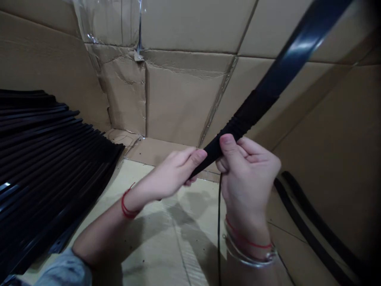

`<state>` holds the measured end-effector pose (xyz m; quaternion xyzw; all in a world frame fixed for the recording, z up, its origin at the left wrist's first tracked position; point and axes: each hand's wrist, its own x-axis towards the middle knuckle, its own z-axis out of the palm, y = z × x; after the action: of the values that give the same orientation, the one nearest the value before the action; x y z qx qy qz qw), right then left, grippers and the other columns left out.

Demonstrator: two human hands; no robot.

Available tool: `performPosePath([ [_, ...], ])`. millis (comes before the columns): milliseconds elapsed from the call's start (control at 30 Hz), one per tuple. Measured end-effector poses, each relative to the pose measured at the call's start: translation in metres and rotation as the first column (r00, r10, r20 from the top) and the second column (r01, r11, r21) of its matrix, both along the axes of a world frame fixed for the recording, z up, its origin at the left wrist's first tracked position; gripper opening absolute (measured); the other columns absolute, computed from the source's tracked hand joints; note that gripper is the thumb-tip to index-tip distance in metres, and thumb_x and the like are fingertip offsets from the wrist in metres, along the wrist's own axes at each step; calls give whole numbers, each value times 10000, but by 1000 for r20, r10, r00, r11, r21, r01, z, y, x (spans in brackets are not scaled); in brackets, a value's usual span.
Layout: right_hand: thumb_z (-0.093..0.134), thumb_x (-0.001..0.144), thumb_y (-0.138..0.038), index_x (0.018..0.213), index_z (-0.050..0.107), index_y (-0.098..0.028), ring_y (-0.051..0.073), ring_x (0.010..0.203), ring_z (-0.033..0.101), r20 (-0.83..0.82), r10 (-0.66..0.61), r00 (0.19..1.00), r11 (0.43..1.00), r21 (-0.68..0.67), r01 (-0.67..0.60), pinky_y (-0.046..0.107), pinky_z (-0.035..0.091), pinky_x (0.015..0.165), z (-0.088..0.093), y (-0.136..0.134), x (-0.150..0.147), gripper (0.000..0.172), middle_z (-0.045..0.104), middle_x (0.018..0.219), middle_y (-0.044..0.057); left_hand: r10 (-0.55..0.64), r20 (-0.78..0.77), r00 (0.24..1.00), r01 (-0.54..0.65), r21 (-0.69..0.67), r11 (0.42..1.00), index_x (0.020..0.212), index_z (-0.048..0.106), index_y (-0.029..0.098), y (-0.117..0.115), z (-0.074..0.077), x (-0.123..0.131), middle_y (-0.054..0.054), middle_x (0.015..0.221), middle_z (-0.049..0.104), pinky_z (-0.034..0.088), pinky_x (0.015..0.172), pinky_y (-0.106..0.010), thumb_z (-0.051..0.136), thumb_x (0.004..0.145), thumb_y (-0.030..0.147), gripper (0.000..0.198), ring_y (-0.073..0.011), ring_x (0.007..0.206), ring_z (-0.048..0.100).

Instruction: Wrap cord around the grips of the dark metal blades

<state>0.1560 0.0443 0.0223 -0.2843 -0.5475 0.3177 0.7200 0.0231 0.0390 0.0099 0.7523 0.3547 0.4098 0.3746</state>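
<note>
A long, glossy black strip (293, 53) runs diagonally down from the upper right. Over its lower part lies a matte black fabric sleeve (253, 109), bunched into wrinkles just above my hands. My left hand (174, 171) is closed around the lower end of the sleeve, thumb on top. Farther up, my right hand (248, 171) pinches the sleeve between thumb and curled fingers. The two hands are close together but apart. What lies inside the sleeve is hidden.
Many dark strips (59, 159) are stacked at the left. Two curved black strips (309, 210) lie at the right. Brown cardboard (184, 95) stands behind, creased and partly taped. A pale work surface (160, 238) is below my arms, and a thin dark cord (219, 234) hangs beside my right wrist.
</note>
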Motion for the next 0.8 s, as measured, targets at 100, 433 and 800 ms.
performPosePath([
  [100,762,754,-385,718,675,-170,45,406,166,-29,61,998,997,-39,-63,226,135,372,-1,3,-3,235,247,512,-95,217,114,970,-228,100,968,747,452,199,-1,-3,6,26,617,430,342,508,-221,347,937,558,419,-113,544,425],
  [433,758,736,-483,868,734,-166,42,393,127,-27,230,973,965,-126,-231,217,114,369,-2,-1,-6,344,216,476,-109,-480,400,780,594,-235,769,666,319,225,32,-13,-5,103,475,271,181,378,-197,328,675,886,661,-44,394,189],
  [800,751,770,-396,878,745,-169,39,403,139,-45,225,973,973,-39,-227,214,129,383,0,3,2,252,225,508,-99,118,97,988,-132,152,980,791,500,190,-5,7,-9,46,600,393,260,514,-226,419,933,488,341,-103,549,366],
])
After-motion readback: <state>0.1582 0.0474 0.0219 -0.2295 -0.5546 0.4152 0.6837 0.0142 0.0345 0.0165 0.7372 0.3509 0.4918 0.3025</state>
